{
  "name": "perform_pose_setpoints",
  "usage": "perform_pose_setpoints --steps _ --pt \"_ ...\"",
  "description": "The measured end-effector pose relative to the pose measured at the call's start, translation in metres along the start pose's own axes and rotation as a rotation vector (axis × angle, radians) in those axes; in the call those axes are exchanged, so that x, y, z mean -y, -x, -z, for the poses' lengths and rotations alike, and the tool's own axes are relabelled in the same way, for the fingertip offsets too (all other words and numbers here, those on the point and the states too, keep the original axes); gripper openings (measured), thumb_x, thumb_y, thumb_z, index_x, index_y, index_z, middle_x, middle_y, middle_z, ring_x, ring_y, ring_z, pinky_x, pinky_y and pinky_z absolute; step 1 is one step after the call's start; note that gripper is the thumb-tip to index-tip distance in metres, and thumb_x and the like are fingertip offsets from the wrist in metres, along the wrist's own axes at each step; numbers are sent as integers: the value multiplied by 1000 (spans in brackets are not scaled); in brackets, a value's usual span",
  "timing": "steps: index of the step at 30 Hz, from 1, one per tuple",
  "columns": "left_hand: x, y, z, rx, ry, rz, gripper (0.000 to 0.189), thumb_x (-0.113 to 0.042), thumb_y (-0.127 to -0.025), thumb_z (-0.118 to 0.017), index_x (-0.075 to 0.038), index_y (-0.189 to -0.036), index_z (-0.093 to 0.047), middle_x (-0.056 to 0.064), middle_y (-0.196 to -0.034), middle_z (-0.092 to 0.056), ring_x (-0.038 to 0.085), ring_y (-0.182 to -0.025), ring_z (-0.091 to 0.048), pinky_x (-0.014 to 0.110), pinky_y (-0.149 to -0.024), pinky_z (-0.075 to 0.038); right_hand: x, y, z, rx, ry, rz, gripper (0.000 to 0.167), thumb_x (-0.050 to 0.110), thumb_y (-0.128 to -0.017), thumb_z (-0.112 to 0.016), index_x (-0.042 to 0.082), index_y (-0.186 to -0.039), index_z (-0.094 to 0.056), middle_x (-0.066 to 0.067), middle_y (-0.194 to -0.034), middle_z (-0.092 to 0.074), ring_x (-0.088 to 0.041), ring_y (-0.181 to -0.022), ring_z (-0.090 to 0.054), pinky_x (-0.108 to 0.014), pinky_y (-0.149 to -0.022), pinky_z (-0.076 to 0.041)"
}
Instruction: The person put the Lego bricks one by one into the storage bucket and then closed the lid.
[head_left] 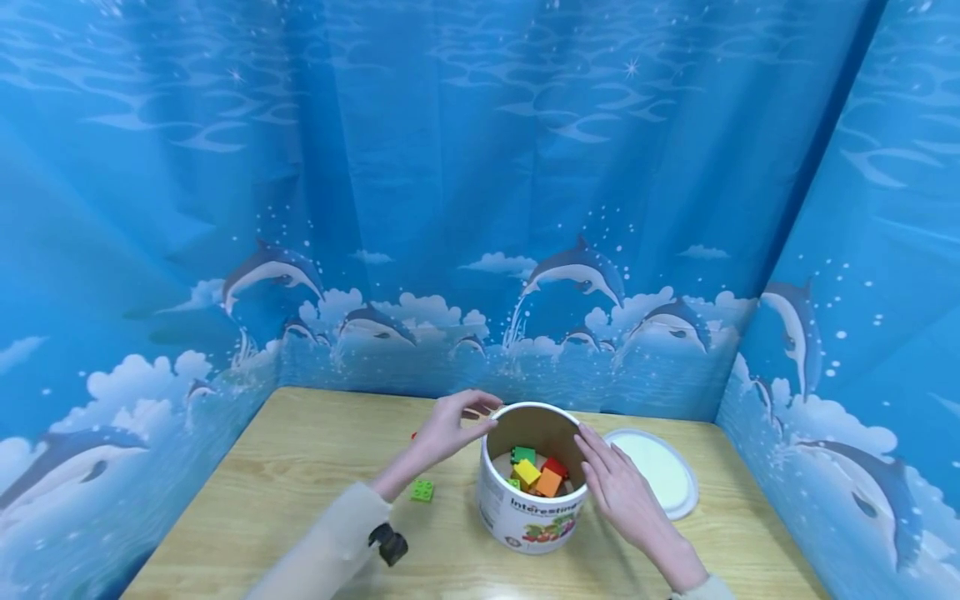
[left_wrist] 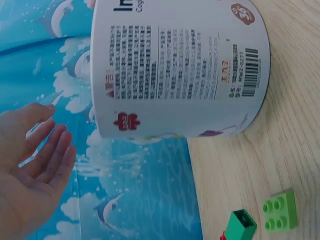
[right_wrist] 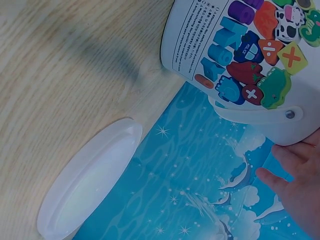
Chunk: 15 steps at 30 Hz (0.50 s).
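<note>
A white round bucket (head_left: 497, 510) with printed labels stands upright on the table. Inside it lie a green block (head_left: 522, 455), a yellow block (head_left: 527, 474), a red block (head_left: 556, 468) and an orange block (head_left: 549, 482). My left hand (head_left: 450, 425) is beside the rim's left side, fingers loosely bent and holding nothing; the left wrist view shows a gap between this hand (left_wrist: 37, 170) and the bucket. On the opposite side, my right hand (head_left: 618, 487) has its fingers extended against the rim. In the right wrist view, its fingertips meet the bucket wall near the plastic handle (right_wrist: 255, 116).
A white lid (head_left: 656, 471) lies right of the bucket. Left of it, a light green brick (head_left: 422, 491) rests on the wooden table (head_left: 300, 467). A darker green brick (left_wrist: 241, 226) and a bit of red (left_wrist: 223, 236) are nearby. Dolphin-print curtains (head_left: 450, 208) border the table.
</note>
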<state>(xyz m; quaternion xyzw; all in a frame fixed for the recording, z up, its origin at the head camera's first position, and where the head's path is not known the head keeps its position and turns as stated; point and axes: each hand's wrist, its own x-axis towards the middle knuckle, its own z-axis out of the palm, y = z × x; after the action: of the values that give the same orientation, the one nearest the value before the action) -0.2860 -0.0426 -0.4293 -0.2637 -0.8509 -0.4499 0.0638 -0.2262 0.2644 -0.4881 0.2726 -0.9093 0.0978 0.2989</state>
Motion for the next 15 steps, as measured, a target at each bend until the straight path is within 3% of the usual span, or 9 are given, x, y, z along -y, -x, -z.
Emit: perform_pose_setpoints --steps 6,15 --pt "15 7 11 -81 82 2 31 -9 -93 -73 -8 -124 -68 8 -121 -70 26 -109 -67 44 -95 -58 1 0 1 -3 2 4 42 14 -100 -55 -3 -138 -57 -19 -149 -50 -35 -134 -52 -58 -105 -46" --pt "50 29 19 -124 167 121 35 -7 -92 -73 -1 -126 -66 15 -124 -68 34 -114 -65 54 -100 -53 3 -1 3 3 -5 -9 43 11 -98 -57 -4 -138 -57 -19 -150 -49 -37 -133 -52 -58 -105 -46"
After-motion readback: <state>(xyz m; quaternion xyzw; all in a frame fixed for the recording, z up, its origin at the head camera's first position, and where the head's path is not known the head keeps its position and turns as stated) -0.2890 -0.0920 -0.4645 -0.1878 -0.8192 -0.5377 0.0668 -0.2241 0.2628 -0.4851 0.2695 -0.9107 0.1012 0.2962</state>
